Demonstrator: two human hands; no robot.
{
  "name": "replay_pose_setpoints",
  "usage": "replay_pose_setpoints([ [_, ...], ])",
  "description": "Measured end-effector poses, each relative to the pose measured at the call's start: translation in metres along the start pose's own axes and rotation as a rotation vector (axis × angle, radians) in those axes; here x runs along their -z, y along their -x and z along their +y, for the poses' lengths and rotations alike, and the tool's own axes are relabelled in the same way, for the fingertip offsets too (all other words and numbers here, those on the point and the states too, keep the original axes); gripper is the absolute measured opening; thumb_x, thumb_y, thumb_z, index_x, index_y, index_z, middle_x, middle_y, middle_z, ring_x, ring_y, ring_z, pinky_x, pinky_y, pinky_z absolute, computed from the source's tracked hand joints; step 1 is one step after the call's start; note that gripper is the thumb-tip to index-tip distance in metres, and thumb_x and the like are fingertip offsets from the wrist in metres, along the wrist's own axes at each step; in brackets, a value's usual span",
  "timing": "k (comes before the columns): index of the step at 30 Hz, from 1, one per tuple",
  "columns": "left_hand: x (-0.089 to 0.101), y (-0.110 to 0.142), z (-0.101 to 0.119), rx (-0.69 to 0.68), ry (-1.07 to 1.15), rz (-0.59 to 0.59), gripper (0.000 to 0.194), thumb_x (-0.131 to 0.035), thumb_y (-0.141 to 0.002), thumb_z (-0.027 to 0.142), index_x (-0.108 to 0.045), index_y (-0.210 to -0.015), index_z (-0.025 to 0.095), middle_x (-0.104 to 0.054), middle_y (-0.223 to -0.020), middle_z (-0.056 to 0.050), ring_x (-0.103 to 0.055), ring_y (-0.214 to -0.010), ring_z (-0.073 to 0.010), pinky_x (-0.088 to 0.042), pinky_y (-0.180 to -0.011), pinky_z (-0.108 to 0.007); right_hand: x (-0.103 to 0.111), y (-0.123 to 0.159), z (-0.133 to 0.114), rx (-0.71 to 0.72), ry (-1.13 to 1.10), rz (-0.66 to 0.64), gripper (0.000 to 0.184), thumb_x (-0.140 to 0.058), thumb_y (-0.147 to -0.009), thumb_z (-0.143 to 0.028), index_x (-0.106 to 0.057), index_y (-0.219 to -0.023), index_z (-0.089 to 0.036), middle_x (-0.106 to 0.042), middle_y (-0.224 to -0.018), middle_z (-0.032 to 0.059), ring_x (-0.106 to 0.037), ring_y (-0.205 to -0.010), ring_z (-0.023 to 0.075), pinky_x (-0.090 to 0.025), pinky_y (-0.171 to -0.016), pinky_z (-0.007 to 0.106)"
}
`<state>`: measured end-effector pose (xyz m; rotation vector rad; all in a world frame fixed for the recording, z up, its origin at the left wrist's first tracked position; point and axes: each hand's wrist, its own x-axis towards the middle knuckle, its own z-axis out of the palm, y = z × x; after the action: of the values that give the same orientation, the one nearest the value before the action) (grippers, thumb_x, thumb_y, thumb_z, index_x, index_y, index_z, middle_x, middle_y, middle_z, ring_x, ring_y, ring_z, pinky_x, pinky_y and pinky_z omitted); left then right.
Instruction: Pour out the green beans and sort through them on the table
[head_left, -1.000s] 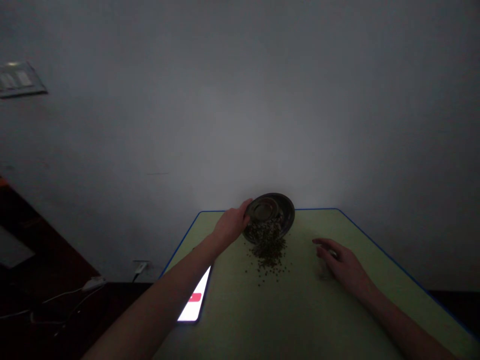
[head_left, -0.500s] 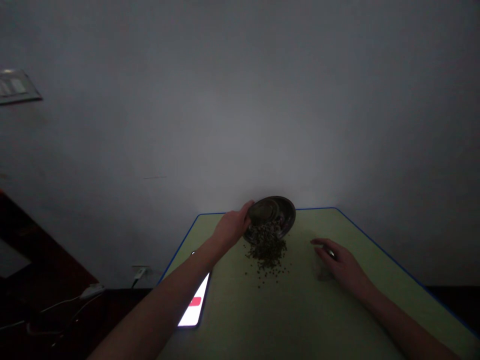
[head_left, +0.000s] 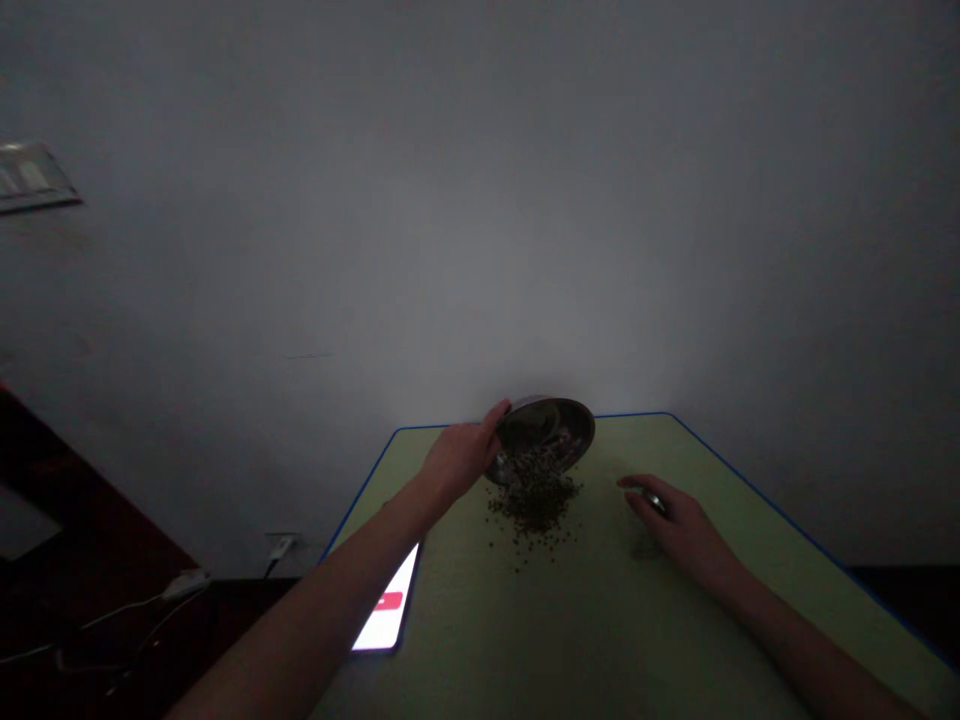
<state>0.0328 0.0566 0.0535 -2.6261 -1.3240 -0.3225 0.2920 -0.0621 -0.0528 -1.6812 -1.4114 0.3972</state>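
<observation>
My left hand [head_left: 463, 455] grips the rim of a round metal bowl [head_left: 576, 430], tilted steeply with its mouth toward me above the far part of the table. Small dark grains, like beans or pellets, spill over its lower edge into a loose pile [head_left: 541, 508] on the tabletop. Stray grains lie scattered around the pile. To the right of it, my right hand [head_left: 679, 520] is closed on a small shiny metal object [head_left: 655, 502]. Most of that object is hidden by the fingers, and its kind cannot be made out.
The pale green table [head_left: 480, 630] has a blue edge and stands against a grey wall [head_left: 480, 220]. A phone or tablet with a lit screen [head_left: 386, 610] lies partly under my left forearm. At the left are a plugged-in charger [head_left: 280, 547] and cables [head_left: 184, 583].
The bowl has tipped slightly further, and the grain pile below it has spread a little. My right hand has shifted only slightly, with the metal object turned in its fingers.
</observation>
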Motion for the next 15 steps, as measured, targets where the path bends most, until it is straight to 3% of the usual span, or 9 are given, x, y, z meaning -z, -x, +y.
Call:
replay_pose_setpoints([
  [12,0.003,0.009,-0.006,-0.051,0.033,0.046,0.051,-0.04,-0.094,0.028,-0.031,-0.144,0.024,-0.071,-0.089,-0.011,-0.066,-0.077,-0.0231,-0.047,-0.071,-0.032,0.0,0.0,0.0,0.023,0.015,-0.019,0.044,-0.043,-0.084,-0.048,-0.065,-0.104,-0.016,-0.072,-0.084,0.0076,-0.065,-0.075,0.0238,-0.049,-0.068,0.035],
  [15,0.005,0.012,-0.007,-0.07,0.038,0.055,0.05,-0.038,-0.095,0.028,-0.029,-0.144,0.024,-0.071,-0.092,-0.01,-0.066,-0.078,-0.0227,-0.047,-0.071,-0.032,0.0,0.0,0.001,0.03,0.015,-0.032,0.043,-0.044,-0.085,-0.047,-0.065,-0.105,-0.016,-0.072,-0.094,0.0093,-0.066,-0.083,0.0246,-0.049,-0.073,0.035],
])
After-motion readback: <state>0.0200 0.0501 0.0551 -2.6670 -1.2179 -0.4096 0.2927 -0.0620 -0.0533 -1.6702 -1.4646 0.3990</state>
